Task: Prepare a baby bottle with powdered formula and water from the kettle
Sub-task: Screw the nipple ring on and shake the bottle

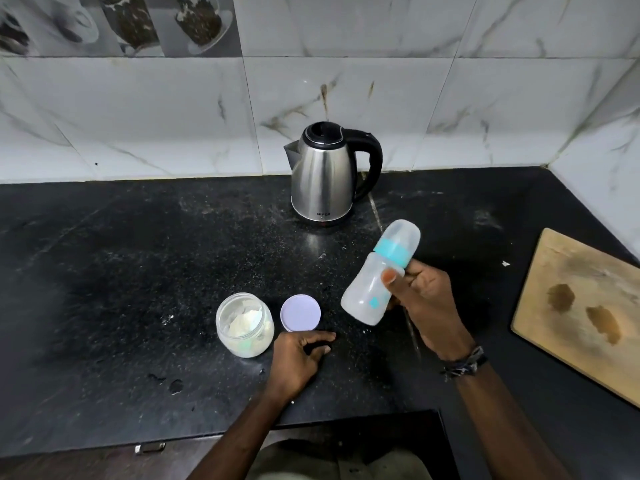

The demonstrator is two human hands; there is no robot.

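Your right hand (pixel 424 296) holds the capped baby bottle (pixel 379 271) tilted; your left hand (pixel 298 355) rests empty, fingers loosely curled, on the counter (pixel 121 271).

Kettle (pixel 323 181) behind; jar (pixel 244 323) left of lid (pixel 300 313); board (pixel 581 317) far right on counter (pixel 138 258).

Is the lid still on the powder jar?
No, the purple lid lies flat on the black counter beside the open formula jar.
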